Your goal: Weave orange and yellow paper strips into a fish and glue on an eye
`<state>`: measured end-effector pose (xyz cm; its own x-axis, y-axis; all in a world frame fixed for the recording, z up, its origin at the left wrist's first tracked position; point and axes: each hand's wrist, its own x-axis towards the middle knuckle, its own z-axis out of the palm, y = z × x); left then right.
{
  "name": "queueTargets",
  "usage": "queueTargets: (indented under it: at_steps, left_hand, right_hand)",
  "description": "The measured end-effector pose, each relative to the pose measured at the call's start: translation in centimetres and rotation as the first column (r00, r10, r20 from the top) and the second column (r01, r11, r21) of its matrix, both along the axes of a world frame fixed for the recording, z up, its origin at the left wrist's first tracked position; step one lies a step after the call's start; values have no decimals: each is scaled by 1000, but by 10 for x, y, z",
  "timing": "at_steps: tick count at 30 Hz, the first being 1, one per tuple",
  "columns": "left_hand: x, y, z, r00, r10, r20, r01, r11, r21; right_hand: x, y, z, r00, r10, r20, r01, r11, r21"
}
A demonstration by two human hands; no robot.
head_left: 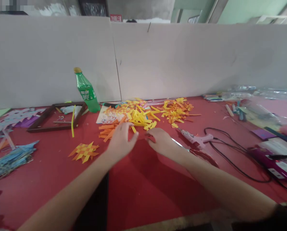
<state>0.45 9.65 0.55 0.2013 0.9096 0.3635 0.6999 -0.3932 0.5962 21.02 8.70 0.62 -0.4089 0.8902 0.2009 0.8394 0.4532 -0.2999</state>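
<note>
My left hand (pixel 120 141) reaches forward over the red table (pixel 143 186), fingers spread and open. Its fingertips touch the near edge of a heap of yellow and orange paper strips (pixel 136 116). My right hand (pixel 160 141) lies just to its right, knuckles up, with the fingers curled together against the table. What they pinch, if anything, is hidden. A woven orange-and-yellow paper star (pixel 84 151) lies to the left of my left hand. A second pile of folded strips (pixel 177 110) sits further back on the right.
A green bottle (pixel 87 91) stands by the white partition (pixel 181 57), next to a dark wooden frame (pixel 56 117). A pink glue gun (pixel 197 138), red-handled scissors (pixel 202 154), a black cable (pixel 230 158) and a purple device (pixel 270 162) lie right. Blue paper pieces (pixel 11 158) lie left.
</note>
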Motion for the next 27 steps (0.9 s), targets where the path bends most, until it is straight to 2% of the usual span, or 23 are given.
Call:
queueTargets:
  at_steps: [2,5,10,13,17,21,23,25,27]
  left_hand:
    - [14,-27,-3,997,-59,50,63,996,-62]
    - [16,-48,-8,988,-90,127,111,979,-171]
    - [-1,-51,-17,958,-23,285,102,959,-263]
    - [-6,-48,-26,918,62,392,50,962,-268]
    - [-8,-43,-37,849,165,502,-19,959,-283]
    - [-7,-45,-38,824,195,531,-14,945,-326]
    - [-7,-49,-34,829,180,530,8,943,-332]
    - [-7,-53,-29,847,142,513,42,943,-331]
    - [-7,-56,-25,894,34,446,138,928,-348]
  right_hand:
    - [-22,20,-8,999,-10,34,10,1000,-3]
    - [-45,37,-23,994,-89,55,88,996,22]
    - [-60,42,-39,995,-96,29,95,995,26]
    - [-56,35,-38,997,-76,-26,77,997,4]
    - [-40,10,-30,989,-54,-135,49,998,-45]
    - [-22,-20,-25,969,26,-246,-50,995,-91]
    - [-15,-30,-26,945,108,-310,-144,985,-97]
    - [-10,-36,-28,898,219,-381,-261,963,-64]
    - [-7,-38,-32,844,318,-432,-360,933,-17]
